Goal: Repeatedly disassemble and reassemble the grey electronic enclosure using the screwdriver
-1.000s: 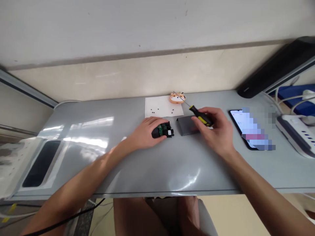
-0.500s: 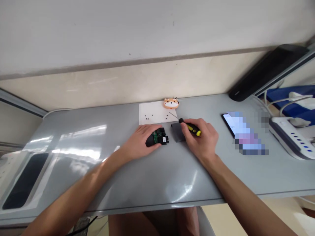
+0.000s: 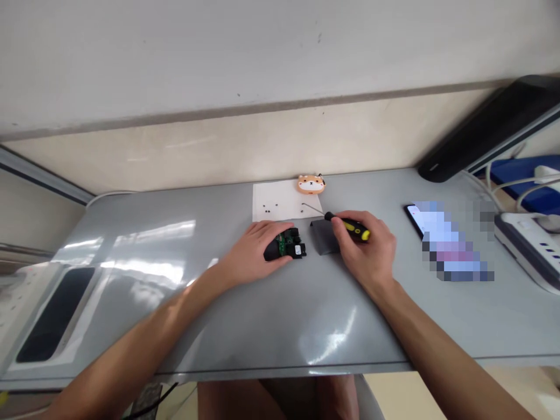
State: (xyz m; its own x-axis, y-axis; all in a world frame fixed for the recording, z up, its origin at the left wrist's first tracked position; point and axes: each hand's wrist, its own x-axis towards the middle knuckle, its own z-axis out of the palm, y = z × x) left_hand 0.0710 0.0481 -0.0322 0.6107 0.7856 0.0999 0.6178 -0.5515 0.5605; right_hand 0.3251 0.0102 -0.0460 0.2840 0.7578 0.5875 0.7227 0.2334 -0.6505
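My left hand (image 3: 247,256) curls around a small black device (image 3: 291,248) with a green circuit board exposed at its right end, keeping it on the table. In my right hand (image 3: 365,248) is a black and yellow screwdriver (image 3: 352,228), its thin shaft pointing up and left. The tip is over a white sheet of paper (image 3: 282,192), at a dark speck that looks like a screw (image 3: 303,204); I cannot tell whether the screw clings to it. Several more small dark screws (image 3: 268,211) lie on the paper. A dark grey cover (image 3: 324,239) sits partly behind my right fingers.
An orange dog-face case (image 3: 311,184) rests on the paper's back right corner. To the right are a phone (image 3: 413,217), partly blurred out, a white power strip (image 3: 525,239) with cables and a long black bar (image 3: 490,131). A dark flat panel (image 3: 56,315) lies at the left.
The view has shifted slightly, so everything sits a little further right. The screwdriver's tip has moved onto the upper of the two right-hand screws. My left hand keeps its hold.
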